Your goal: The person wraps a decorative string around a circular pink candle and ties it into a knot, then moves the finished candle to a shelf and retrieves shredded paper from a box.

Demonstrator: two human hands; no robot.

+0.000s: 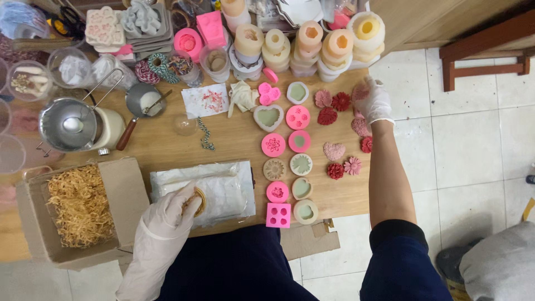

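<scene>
Head view: a worktop of moulds and cast flower pieces, seen from above.
Table [167,147]: wooden, crowded along the far edge with stacked moulds.
Box [78,209]: open cardboard, full of straw-like shred, at the near left.
Wrapped pad [223,187]: white, just right of the box.
Pot [69,124]: metal, lidded, far left.
Left hand [170,214]: gloved, fingers closed round a tan disc [196,202] held over the wrapped pad.
Right hand [372,100]: gloved, closed on a pink flower [360,92] at the far right edge, beside the red flowers [333,108].
Handling: judged brittle, so a light grip by the edges and a straight lift suit best.
</scene>
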